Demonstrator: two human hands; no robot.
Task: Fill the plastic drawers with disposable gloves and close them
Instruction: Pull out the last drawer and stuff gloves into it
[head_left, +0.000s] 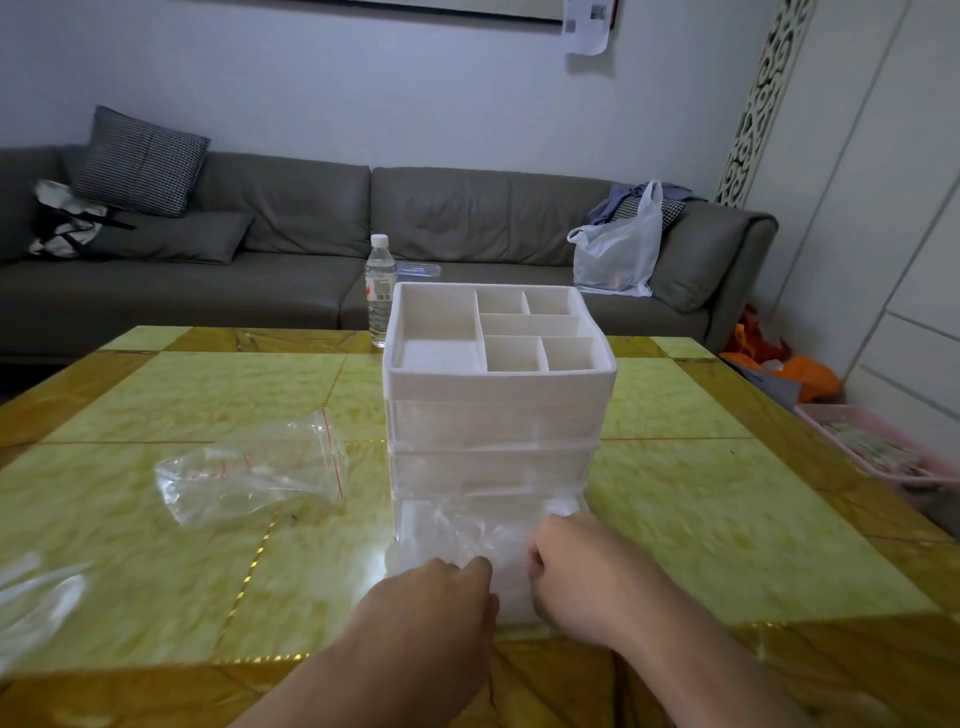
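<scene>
left hand (436, 597): my fingers curled, pinching clear gloves (467, 530)
right hand (576, 561): same, fingertips hidden
bottom drawer (415, 551): pulled out, blurred
organizer (496, 405): mid-table
zip bag (249, 467): left

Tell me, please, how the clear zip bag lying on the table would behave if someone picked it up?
The zip bag would probably flop and sag, since it lies crumpled and thin. It looks nearly empty, so likely very light. Its glossy film may slide easily on the shiny table.
</scene>
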